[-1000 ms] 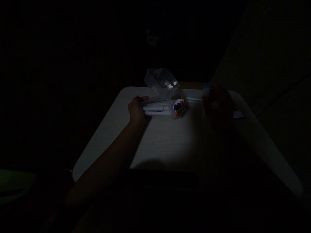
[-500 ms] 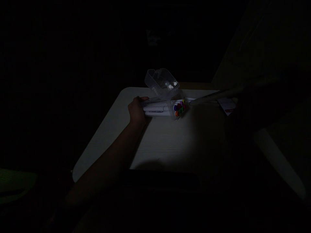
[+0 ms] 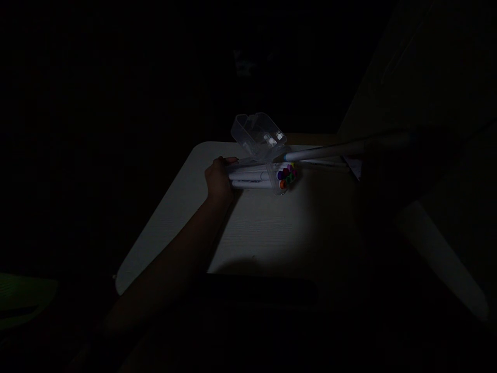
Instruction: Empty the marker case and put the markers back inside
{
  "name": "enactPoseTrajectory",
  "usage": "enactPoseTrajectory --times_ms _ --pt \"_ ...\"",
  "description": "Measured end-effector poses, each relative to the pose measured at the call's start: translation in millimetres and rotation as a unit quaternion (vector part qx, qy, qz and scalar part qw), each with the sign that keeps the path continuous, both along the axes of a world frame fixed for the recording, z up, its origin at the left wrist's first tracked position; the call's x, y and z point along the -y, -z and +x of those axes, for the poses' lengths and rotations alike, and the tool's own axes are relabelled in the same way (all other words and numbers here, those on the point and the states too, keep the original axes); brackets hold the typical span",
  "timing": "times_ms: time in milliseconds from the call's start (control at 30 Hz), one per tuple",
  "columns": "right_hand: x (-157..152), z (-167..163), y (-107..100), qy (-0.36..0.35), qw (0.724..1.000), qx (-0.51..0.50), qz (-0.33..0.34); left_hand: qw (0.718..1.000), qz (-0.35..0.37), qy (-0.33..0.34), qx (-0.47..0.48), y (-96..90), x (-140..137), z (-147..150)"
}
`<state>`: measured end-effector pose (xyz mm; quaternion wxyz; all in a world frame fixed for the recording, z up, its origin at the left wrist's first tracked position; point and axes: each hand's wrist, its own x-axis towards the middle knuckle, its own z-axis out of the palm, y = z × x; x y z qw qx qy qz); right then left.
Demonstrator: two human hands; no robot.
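My left hand [image 3: 219, 180] is closed around a clear plastic case [image 3: 276, 189] lying on its side on the table. Inside are several white markers [image 3: 250, 176] with coloured ends facing right: purple, red, green, orange, yellow. The case's hinged lid [image 3: 259, 135] hangs open at the top. From the right, my right hand [image 3: 392, 160], almost lost in the dark, holds a white marker [image 3: 318, 153] with a blue tip. That tip is close to the mouth of the case, just above the other markers' ends.
A pale wood-grain table [image 3: 256, 223] lies under the case. Other white markers [image 3: 324, 163] rest on it behind the held one, near a dim paper or card [image 3: 352, 167]. A green surface [image 3: 25, 298] shows at lower left; most surroundings are black.
My right hand has brought the marker left and a little up, closer to the case opening. My left hand and the case have stayed nearly still.
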<state>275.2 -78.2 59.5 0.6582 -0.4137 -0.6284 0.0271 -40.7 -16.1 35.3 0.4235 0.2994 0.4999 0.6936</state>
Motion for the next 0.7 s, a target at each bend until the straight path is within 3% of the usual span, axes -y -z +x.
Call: enactPoseTrajectory --times_ms 167,267,400,700 --pt "4.1 -20.3 5.5 0.061 0.988 0.053 0.131 1.000 -0.004 0.009 -0.012 -1.5 0.8 0.1" --pt "8.9 -42.0 1.9 0.113 0.987 0.023 0.116 1.000 -0.008 0.000 -0.015 -5.1 3.1 1.8" --pt "11.7 -56.1 -1.7 0.071 0.995 0.046 0.059 1.000 -0.011 -0.002 -0.020 -7.8 5.3 3.0" --pt "8.2 -59.0 2.6 0.048 0.998 -0.002 0.048 0.999 0.002 0.000 -0.037 -3.9 3.3 1.3"
